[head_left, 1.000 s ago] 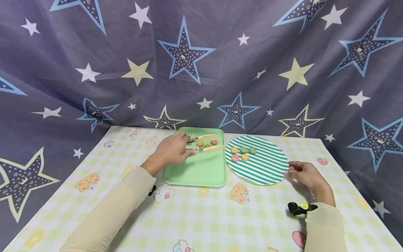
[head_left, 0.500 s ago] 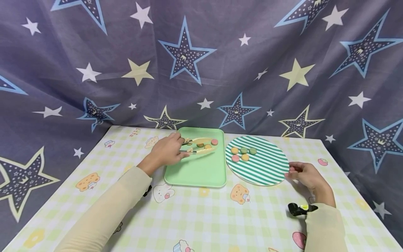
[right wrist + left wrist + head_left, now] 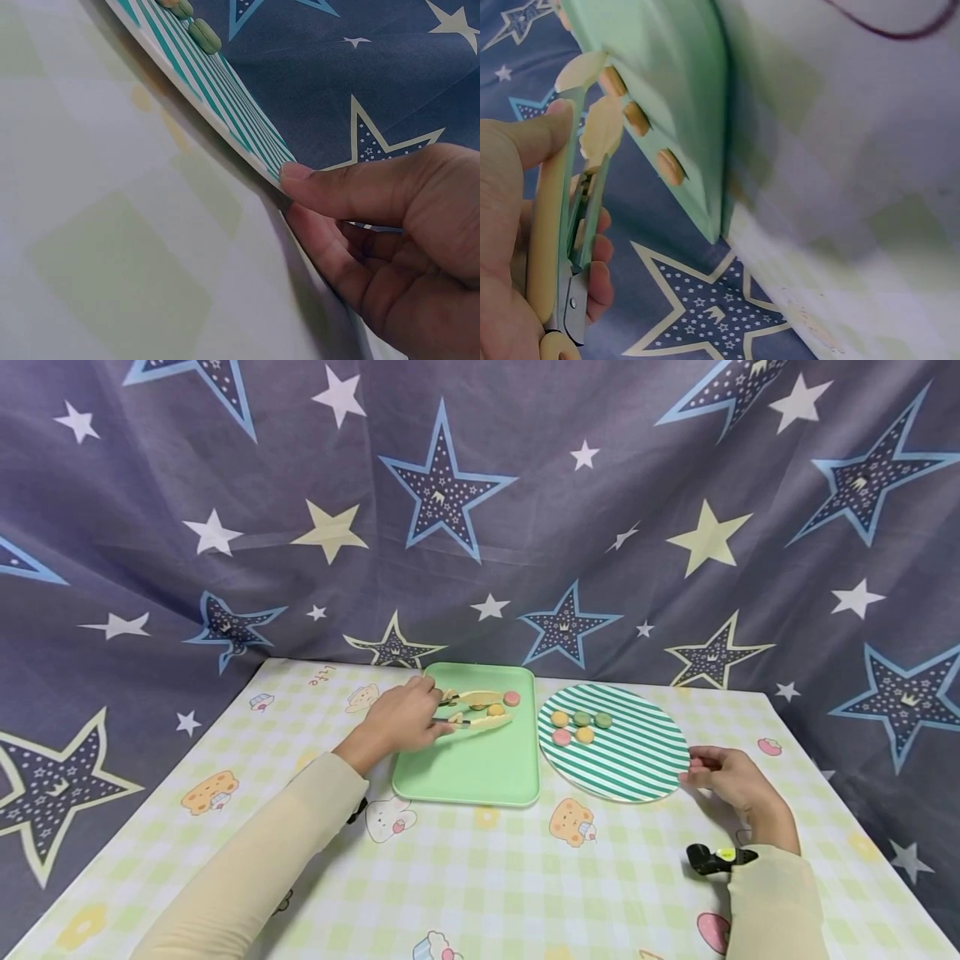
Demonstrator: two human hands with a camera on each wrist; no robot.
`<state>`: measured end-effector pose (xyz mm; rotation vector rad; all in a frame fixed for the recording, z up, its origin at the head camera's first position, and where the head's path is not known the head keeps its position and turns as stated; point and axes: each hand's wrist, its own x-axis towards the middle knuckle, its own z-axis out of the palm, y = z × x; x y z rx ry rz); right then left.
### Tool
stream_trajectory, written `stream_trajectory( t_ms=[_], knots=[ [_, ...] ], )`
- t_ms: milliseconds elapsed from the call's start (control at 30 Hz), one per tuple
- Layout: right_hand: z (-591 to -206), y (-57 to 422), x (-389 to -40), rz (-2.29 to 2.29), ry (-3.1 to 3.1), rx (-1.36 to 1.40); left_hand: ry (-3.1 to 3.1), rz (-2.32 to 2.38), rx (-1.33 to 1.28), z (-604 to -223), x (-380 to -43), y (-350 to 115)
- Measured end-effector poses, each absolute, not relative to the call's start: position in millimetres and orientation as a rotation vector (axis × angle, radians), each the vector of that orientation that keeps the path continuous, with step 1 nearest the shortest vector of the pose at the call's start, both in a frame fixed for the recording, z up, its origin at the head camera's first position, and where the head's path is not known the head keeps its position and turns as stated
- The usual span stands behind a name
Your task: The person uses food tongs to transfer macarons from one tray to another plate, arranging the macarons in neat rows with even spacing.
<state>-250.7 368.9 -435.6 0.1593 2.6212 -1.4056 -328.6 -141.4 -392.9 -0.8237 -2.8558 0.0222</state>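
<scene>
In the head view my left hand grips tongs with pale yellow tips over the green tray. The tips are spread apart. Between or just beyond them lies a yellow macaron, with a pink macaron farther right; other macarons are partly hidden by tongs and hand. The left wrist view shows thumb and fingers around the tongs, and several tan macarons on the tray. My right hand pinches the rim of a round green-and-white striped plate between thumb and fingers.
On the plate's left side sit several macarons: yellow ones, green ones and a pink one. Tray and plate stand side by side on a checkered tablecloth. Behind the table hangs a dark star-patterned curtain.
The tongs have drawn back left and slightly toward me, so their tips no longer reach past the pink macaron. The right hand and plate hold still.
</scene>
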Motion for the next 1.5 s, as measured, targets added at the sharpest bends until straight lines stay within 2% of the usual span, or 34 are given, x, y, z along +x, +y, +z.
stream_trajectory(
  t_ms=[567, 1500],
  knots=[
    [-436, 368, -251, -1.403, 2.634, 0.162, -2.838, -0.006, -0.842, -390, -319, -148],
    [-433, 367, -249, -1.409, 2.617, 0.163, -2.800, -0.038, -0.857, -399, -327, -160]
  ],
)
